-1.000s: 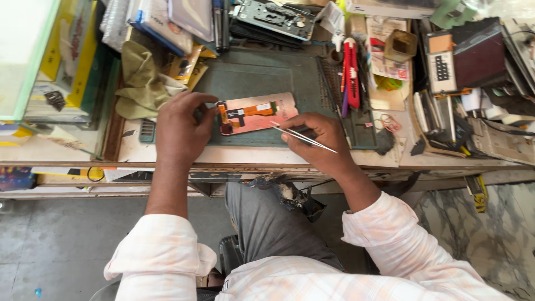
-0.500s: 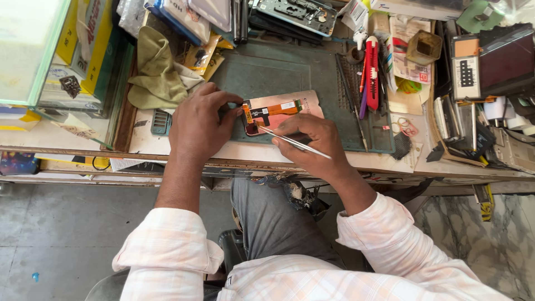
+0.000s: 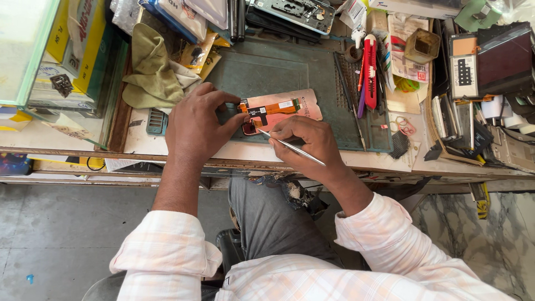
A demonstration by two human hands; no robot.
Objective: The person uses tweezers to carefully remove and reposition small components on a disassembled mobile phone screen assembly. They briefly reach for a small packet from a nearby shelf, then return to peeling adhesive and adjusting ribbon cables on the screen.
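Phone display panel [image 3: 290,108], copper-pink back w/ an orange flex cable [image 3: 273,107] across it, lay face down on the green work mat [image 3: 267,72], near the mat's front edge. My left hand [image 3: 192,125] sat at the panel's left end, thumb & fingertips pinched narrow on that end where the flex cable's black connector was. My right hand [image 3: 306,139] rested just in front of the panel's mid part, fingers closed around thin metal tweezers [image 3: 292,147]; the tip pointed at the panel's lower left corner, touching it or v. close, couldn't tell which. Tweezers' rear end stuck out back over my wrist. Left of the mat lay an olive cloth [image 3: 147,69], crumpled, partly over some packets. Right of the mat, on its ribbed tray strip, was a red utility knife [image 3: 370,69] among other slim tools, pointing away from me. Further right of the mat stood a small brown cup [image 3: 422,45] & stacked boxes and parts. Behind the mat, at its far edge, lay a bare phone frame [image 3: 292,12]. Both my sleeves were pale checked fabric, forearms bare over the bench edge.
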